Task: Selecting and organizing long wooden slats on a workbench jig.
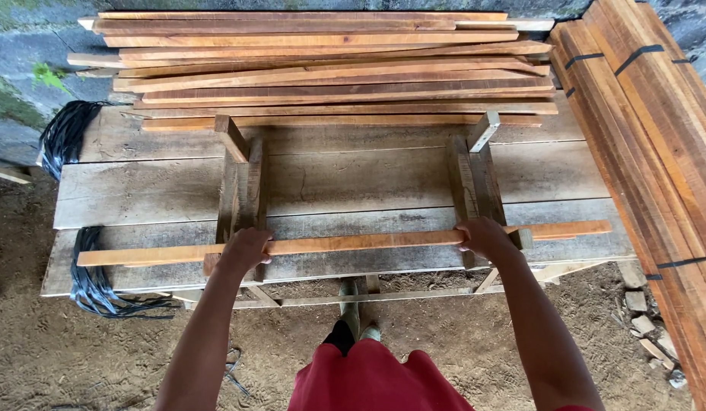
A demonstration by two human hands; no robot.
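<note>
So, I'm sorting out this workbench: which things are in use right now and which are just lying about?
In use:
left hand
right hand
long slat, gripped by both
two wooden jig frames under it

Lying about:
stacked slats
black straps
strapped bundles
</note>
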